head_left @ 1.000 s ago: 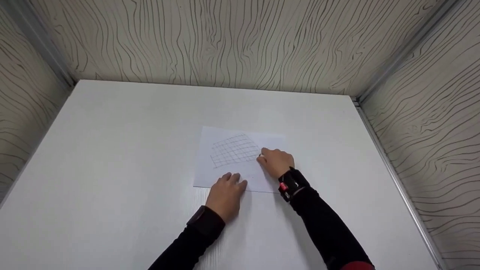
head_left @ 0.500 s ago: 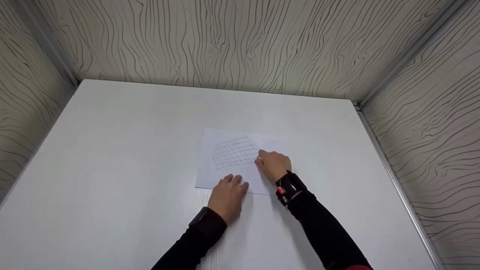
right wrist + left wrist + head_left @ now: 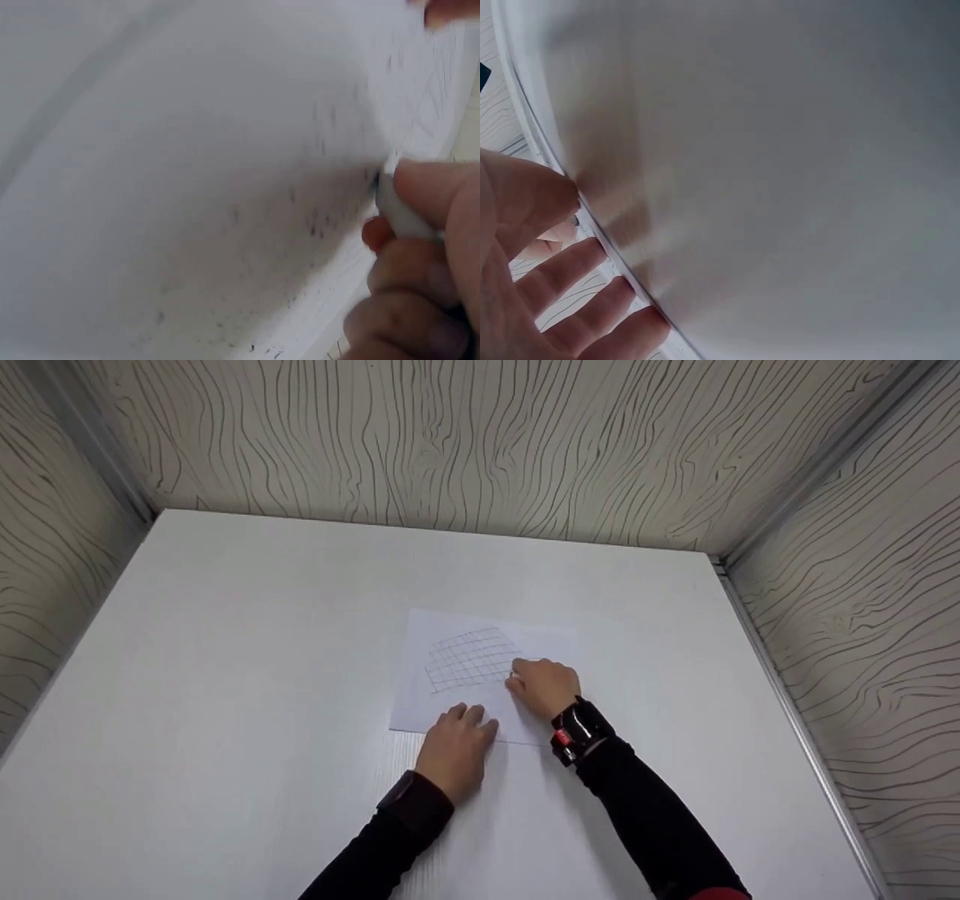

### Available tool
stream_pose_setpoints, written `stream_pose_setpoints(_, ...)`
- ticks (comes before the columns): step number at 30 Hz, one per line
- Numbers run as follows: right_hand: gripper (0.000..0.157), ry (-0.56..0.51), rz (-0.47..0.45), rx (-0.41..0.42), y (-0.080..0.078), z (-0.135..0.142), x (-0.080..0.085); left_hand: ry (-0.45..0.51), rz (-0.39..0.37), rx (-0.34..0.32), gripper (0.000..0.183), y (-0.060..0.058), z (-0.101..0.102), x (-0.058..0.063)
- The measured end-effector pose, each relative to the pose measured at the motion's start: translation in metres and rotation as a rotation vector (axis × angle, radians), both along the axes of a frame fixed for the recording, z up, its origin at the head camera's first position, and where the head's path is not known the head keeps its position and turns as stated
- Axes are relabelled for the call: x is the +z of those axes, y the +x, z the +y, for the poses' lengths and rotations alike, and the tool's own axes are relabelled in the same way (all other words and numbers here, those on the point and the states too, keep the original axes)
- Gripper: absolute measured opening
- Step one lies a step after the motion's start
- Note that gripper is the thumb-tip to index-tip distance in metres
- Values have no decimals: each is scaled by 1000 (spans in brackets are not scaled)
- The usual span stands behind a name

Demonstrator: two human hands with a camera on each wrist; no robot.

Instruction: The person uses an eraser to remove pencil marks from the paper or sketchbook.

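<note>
The right grip (image 3: 424, 274) is pinching a whitish eraser (image 3: 405, 214) against white paper (image 3: 292, 105), with dark crumbs (image 3: 313, 225) lying scattered beside it.

Evenly, softly lit in head view, brighter over table (image 3: 247, 675) than wall (image 3: 420, 442); glinting on right wristband (image 3: 583, 729). Dim and grey in left wrist view, darkest at upper right, with blurred shadows beside fingers (image 3: 598, 315). Hazy and out of focus in right wrist view, with marks (image 3: 314, 225) smeared (crisper at bottom), darkened by a broad shadow at right hand (image 3: 420, 266).
</note>
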State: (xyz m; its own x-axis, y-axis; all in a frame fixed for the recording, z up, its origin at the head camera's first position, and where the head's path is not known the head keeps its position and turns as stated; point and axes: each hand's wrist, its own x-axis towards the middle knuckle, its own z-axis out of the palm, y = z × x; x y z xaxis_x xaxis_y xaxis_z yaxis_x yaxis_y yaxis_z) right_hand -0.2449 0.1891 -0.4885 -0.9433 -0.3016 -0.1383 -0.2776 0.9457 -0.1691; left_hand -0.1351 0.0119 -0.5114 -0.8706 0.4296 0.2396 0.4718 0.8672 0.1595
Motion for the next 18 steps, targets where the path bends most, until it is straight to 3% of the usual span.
stream_pose_setpoints(8, 24, -4, 45, -143, -18, 20, -6, -14, -36, 5, 32, 1, 2, -1)
stream_pose_setpoints(15, 25, 15, -53, -10, -2, -2, -3, -41, -44, 3, 32, 1, 2, -2)
stream_pose_setpoints(18, 25, 32, -21, 11, 0, -4, -2, -29, -42, 14, 31, -1, 0, 1)
